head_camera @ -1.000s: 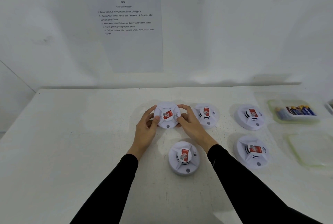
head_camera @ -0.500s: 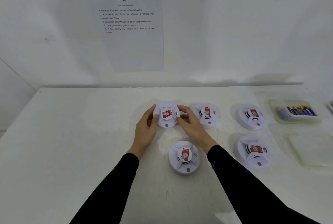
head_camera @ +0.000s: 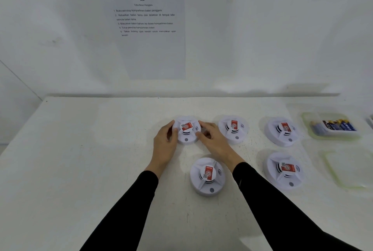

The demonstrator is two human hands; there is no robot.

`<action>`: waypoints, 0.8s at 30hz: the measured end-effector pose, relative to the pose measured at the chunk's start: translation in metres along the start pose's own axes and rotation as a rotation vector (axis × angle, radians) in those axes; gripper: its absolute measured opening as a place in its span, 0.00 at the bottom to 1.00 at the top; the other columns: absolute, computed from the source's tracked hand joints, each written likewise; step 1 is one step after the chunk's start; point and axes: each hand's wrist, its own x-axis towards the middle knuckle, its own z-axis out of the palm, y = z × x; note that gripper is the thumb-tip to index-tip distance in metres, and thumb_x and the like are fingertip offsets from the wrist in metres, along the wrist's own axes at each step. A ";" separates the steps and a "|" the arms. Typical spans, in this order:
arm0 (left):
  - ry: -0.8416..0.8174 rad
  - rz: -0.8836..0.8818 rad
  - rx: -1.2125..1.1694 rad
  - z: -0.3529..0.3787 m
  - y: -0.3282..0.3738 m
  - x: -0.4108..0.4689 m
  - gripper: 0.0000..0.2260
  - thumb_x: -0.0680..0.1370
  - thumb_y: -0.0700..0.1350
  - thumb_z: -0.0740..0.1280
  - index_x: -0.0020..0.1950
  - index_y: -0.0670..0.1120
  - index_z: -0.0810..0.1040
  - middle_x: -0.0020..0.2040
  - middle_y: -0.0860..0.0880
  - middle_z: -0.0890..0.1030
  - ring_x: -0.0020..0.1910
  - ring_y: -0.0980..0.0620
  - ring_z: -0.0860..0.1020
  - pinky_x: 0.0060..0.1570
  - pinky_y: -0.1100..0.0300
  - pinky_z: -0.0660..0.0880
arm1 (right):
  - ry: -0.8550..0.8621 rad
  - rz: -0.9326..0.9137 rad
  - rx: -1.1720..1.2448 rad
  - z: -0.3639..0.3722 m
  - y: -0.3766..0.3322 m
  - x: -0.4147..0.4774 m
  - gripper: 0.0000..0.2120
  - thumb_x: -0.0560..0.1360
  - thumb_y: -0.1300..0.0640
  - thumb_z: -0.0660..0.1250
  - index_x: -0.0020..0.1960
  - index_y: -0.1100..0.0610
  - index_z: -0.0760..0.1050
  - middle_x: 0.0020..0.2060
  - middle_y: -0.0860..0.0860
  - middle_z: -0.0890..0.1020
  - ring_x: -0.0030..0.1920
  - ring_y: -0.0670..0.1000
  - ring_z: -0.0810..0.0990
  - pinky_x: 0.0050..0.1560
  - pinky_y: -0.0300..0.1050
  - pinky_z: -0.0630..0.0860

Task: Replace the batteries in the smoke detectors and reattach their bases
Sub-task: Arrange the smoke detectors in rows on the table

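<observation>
On the white table (head_camera: 80, 160), the held smoke detector (head_camera: 186, 130) sits at the rear of the group, gripped on its rim from both sides: the left hand (head_camera: 164, 145) curls around its left edge, the right hand (head_camera: 215, 141) closes on its right. Four further detectors lie right of and nearer than the held smoke detector; farther right of it, a tray of batteries (head_camera: 333, 126).

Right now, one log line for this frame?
stage: gripping | left hand and right hand: both on back-left smoke detector | base: on | other detectors: untouched | batteries: in tray
</observation>
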 end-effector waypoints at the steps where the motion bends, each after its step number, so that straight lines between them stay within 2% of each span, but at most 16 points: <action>1: 0.007 0.007 0.026 0.000 0.000 0.000 0.16 0.83 0.45 0.63 0.70 0.43 0.75 0.59 0.55 0.75 0.59 0.58 0.73 0.49 0.81 0.65 | -0.006 0.009 -0.003 0.000 0.000 0.000 0.19 0.80 0.56 0.64 0.70 0.53 0.69 0.58 0.48 0.70 0.49 0.45 0.73 0.48 0.27 0.73; 4: 0.008 -0.005 0.057 0.001 0.001 -0.001 0.17 0.83 0.45 0.63 0.71 0.42 0.74 0.62 0.53 0.76 0.60 0.57 0.73 0.54 0.75 0.66 | -0.020 0.029 -0.010 0.001 -0.002 -0.001 0.21 0.80 0.55 0.63 0.72 0.54 0.67 0.60 0.50 0.69 0.51 0.45 0.73 0.49 0.27 0.72; 7: 0.002 -0.068 0.005 -0.002 0.000 0.000 0.17 0.83 0.45 0.63 0.72 0.44 0.73 0.63 0.54 0.74 0.61 0.58 0.72 0.53 0.78 0.65 | -0.035 0.054 -0.035 0.000 -0.005 -0.003 0.22 0.81 0.55 0.62 0.74 0.56 0.64 0.62 0.49 0.68 0.54 0.46 0.73 0.52 0.30 0.69; 9: 0.031 -0.117 -0.090 -0.005 0.002 0.000 0.17 0.83 0.44 0.62 0.72 0.46 0.72 0.67 0.53 0.74 0.63 0.58 0.72 0.56 0.75 0.66 | -0.017 0.021 -0.041 -0.006 -0.005 -0.009 0.21 0.81 0.56 0.60 0.73 0.55 0.65 0.64 0.49 0.68 0.54 0.47 0.76 0.53 0.33 0.70; 11: 0.142 -0.102 -0.156 -0.005 0.008 -0.006 0.15 0.83 0.40 0.61 0.69 0.46 0.74 0.67 0.51 0.75 0.61 0.60 0.74 0.55 0.75 0.69 | 0.034 -0.054 -0.018 -0.018 -0.006 -0.018 0.17 0.81 0.60 0.60 0.69 0.53 0.70 0.62 0.49 0.71 0.50 0.47 0.80 0.50 0.32 0.74; 14: 0.279 0.018 -0.190 0.005 0.037 -0.020 0.11 0.81 0.35 0.61 0.61 0.46 0.77 0.61 0.51 0.79 0.55 0.67 0.76 0.50 0.75 0.71 | 0.152 -0.132 0.037 -0.048 -0.009 -0.029 0.14 0.79 0.65 0.60 0.59 0.51 0.76 0.57 0.50 0.77 0.44 0.45 0.81 0.46 0.33 0.76; 16: 0.202 0.062 -0.190 0.021 0.062 -0.025 0.10 0.81 0.35 0.62 0.56 0.47 0.77 0.55 0.53 0.81 0.51 0.62 0.79 0.47 0.73 0.72 | 0.256 -0.138 0.034 -0.074 -0.009 -0.029 0.15 0.77 0.68 0.61 0.55 0.50 0.77 0.54 0.51 0.79 0.44 0.48 0.80 0.46 0.37 0.77; 19: -0.057 0.016 -0.167 0.055 0.090 -0.023 0.10 0.81 0.36 0.63 0.58 0.48 0.77 0.54 0.52 0.82 0.47 0.55 0.80 0.48 0.67 0.76 | 0.365 -0.028 -0.012 -0.112 -0.007 -0.022 0.15 0.76 0.68 0.60 0.56 0.52 0.76 0.57 0.55 0.78 0.45 0.45 0.77 0.43 0.33 0.73; 21: -0.181 -0.050 -0.030 0.077 0.101 -0.020 0.14 0.82 0.39 0.63 0.67 0.47 0.74 0.62 0.48 0.80 0.51 0.53 0.78 0.47 0.68 0.75 | 0.310 0.086 -0.097 -0.131 -0.003 -0.018 0.16 0.77 0.65 0.61 0.63 0.56 0.74 0.62 0.55 0.75 0.49 0.46 0.76 0.45 0.34 0.71; 22: -0.226 -0.101 0.061 0.086 0.103 -0.017 0.17 0.82 0.41 0.62 0.71 0.45 0.71 0.66 0.47 0.77 0.54 0.53 0.77 0.47 0.69 0.73 | 0.235 0.141 -0.148 -0.137 0.000 -0.017 0.18 0.78 0.63 0.63 0.67 0.57 0.72 0.65 0.55 0.73 0.54 0.49 0.76 0.48 0.37 0.71; 24: -0.311 -0.241 0.198 0.100 0.102 -0.008 0.23 0.82 0.46 0.62 0.77 0.42 0.64 0.72 0.44 0.70 0.64 0.48 0.74 0.57 0.62 0.71 | 0.064 0.235 -0.199 -0.143 0.007 -0.014 0.28 0.77 0.57 0.67 0.74 0.58 0.64 0.69 0.54 0.69 0.65 0.53 0.72 0.56 0.41 0.68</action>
